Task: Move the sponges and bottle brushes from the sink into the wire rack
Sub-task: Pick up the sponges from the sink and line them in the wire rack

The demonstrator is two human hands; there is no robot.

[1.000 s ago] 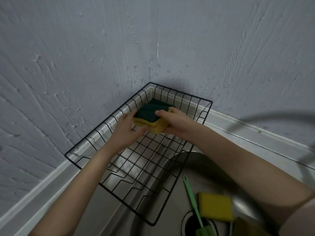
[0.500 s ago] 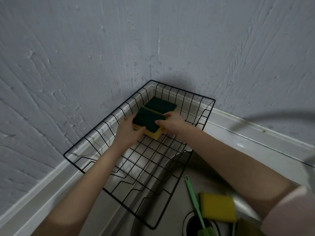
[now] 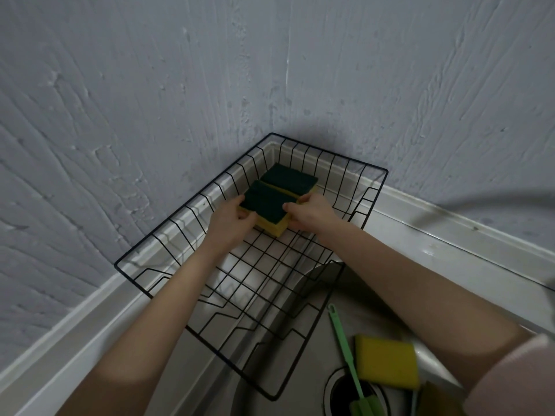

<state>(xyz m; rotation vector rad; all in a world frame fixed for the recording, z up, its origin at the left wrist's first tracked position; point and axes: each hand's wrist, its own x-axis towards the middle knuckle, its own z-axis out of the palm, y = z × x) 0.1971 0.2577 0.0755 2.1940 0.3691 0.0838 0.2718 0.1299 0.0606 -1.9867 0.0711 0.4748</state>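
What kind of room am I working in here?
Most likely a kitchen sink corner: a stainless steel sink with a drain, a black wire rack straddling its edge, and green-and-yellow scrub sponges plus a green bottle brush, against rough grey plastered walls.

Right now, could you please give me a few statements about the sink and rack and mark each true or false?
1. Both hands, left hand and right hand, hold a sponge. True.
2. The rack holds no other sponge. False: a second sponge lies behind it.
3. A green brush lies in the sink. True.
4. The yellow sponge is in the rack. False: it is in the sink.
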